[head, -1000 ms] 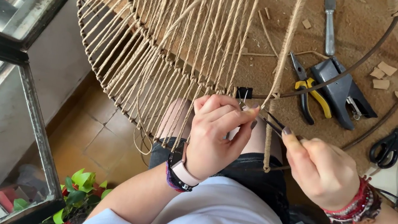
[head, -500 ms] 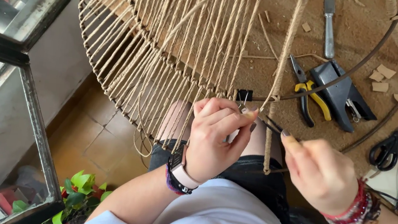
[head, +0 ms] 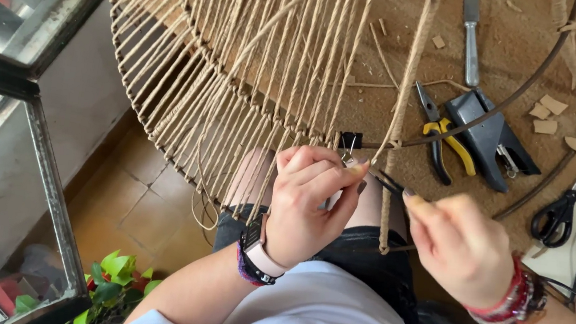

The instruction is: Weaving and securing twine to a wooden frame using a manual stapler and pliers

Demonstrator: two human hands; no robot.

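While the left hand (head: 309, 201) pinches shut on the wire ring (head: 453, 131) just beside a black binder clip (head: 350, 141), the right hand's (head: 457, 245) grip closes on a thin dark tool (head: 389, 185). The ring carries tan twine strands (head: 241, 68) fanned tight; beyond the clip, yellow-handled pliers (head: 441, 137) lie on the brown desk (head: 522, 44).

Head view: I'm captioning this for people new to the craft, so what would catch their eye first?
The big round wire frame strung with tan twine fans across the upper left. Below its rim, the left hand and right hand pinch near a hanging twine cord beside a black binder clip. Yellow-handled pliers lie on the brown table, right of centre.
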